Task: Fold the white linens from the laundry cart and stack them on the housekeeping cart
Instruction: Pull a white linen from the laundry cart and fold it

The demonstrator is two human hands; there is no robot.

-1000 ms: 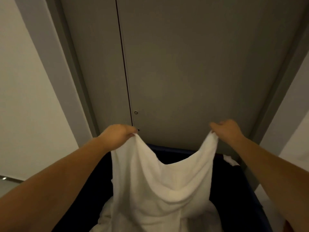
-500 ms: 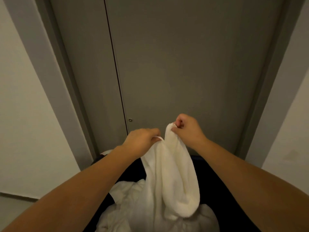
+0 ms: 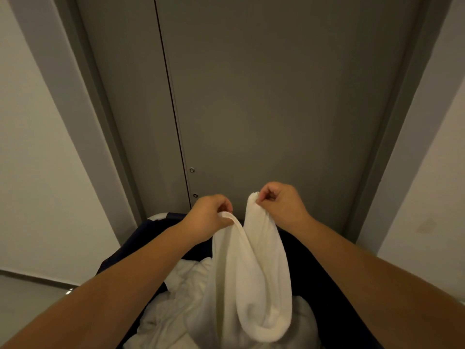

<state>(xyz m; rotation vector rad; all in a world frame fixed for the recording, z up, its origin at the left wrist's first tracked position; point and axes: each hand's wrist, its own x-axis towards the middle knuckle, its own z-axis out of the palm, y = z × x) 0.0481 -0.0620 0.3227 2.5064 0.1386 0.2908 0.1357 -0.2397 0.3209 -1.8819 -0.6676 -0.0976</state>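
Nearest me, crumpled white linens (image 3: 173,308) are lying in the laundry cart (image 3: 307,280), whose fabric is looking dark blue, though the dim light is making that hard to judge. Above the pile a white towel (image 3: 261,285) is hanging doubled in a loop. My left hand (image 3: 210,217) is pinching one top corner and my right hand (image 3: 279,204) the other, near each other but apart. Beyond them a grey door (image 3: 276,96) is standing closed.

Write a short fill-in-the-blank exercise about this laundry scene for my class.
The left hand and right hand each pinch one ____ towel. More linens lie ____ the laundry cart. Behind the cart stands a grey ____.
Missing: white; inside; door.
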